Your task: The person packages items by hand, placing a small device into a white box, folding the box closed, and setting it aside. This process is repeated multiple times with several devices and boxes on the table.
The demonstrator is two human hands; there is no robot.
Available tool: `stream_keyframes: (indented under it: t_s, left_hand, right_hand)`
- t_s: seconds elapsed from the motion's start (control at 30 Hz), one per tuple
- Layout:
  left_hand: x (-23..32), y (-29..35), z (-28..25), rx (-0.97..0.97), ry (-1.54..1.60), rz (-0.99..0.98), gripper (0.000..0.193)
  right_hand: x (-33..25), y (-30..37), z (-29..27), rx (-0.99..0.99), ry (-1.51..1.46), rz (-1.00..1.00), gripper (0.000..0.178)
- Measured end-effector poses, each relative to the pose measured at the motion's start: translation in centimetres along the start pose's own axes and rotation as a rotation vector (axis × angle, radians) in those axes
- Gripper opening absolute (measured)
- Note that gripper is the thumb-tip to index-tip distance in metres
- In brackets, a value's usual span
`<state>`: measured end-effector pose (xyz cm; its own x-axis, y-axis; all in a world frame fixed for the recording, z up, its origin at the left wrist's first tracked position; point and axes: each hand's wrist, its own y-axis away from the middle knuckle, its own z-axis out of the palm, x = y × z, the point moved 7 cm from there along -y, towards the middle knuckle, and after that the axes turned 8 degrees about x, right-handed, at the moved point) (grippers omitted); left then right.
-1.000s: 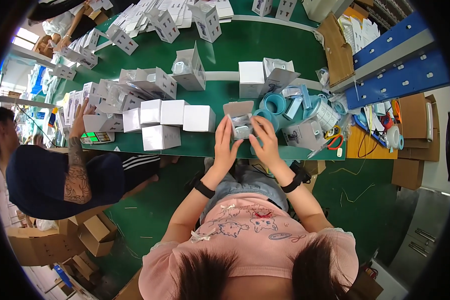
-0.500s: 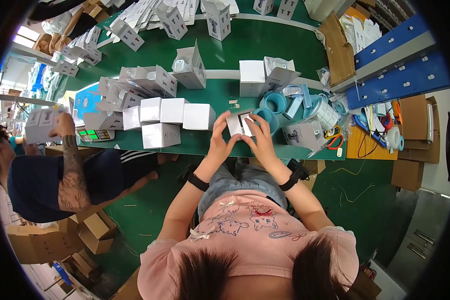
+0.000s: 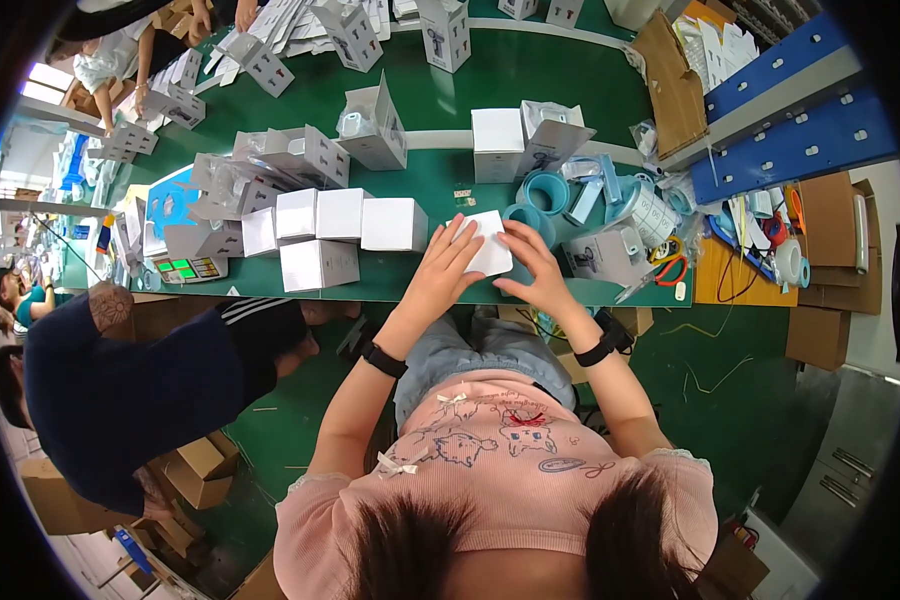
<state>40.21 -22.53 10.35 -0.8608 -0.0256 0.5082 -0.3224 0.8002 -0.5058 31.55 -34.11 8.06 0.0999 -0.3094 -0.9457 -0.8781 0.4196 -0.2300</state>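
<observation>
A small white carton (image 3: pixel 490 245) with a plain closed top stands on the table's front part, straight in front of me. My left hand (image 3: pixel 442 268) lies over its left side, the fingers stretched out across the top. At the carton's right side is my right hand (image 3: pixel 538 272), thumb and fingers spread apart; its fingertips are close to the edge, and I cannot tell whether they touch it. To the left, several closed white cartons (image 3: pixel 394 224) are grouped together. Just behind my hands lies a small label sheet (image 3: pixel 463 198).
Rolls of blue tape (image 3: pixel 548 190) and orange scissors (image 3: pixel 674 262) lie to the right. Open cartons with bagged contents (image 3: pixel 372 125) stand farther back on the green table (image 3: pixel 530 60). A co-worker in dark clothing (image 3: pixel 130 390) bends down at my left.
The carton's top flaps, parted before, are now closed flat. My left hand has moved onto the top, and my right hand has opened wider. The co-worker at left has bent down.
</observation>
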Motion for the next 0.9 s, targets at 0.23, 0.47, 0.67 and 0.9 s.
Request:
stream_keyframes:
  t_s: [0.23, 0.47, 0.67, 0.9]
  left_hand:
    - [0.8, -0.6, -0.2, -0.033, -0.106, 0.089, 0.053]
    - [1.1, -0.9, -0.2, -0.010, -0.118, 0.070, 0.052]
    - [1.2, -1.0, 0.1, 0.040, -0.117, 0.047, 0.050]
    - [1.3, -0.2, 1.0, 0.091, -0.166, 0.057, 0.047]
  right_hand:
    - [-0.4, -0.1, -0.2, 0.072, 0.049, -0.138, 0.036]
    - [-1.2, -0.5, -0.6, 0.166, 0.121, -0.161, 0.036]
    - [-1.2, -0.6, -0.9, 0.187, 0.162, -0.198, 0.035]
    - [-1.2, -0.4, -0.8, 0.138, 0.097, -0.278, 0.031]
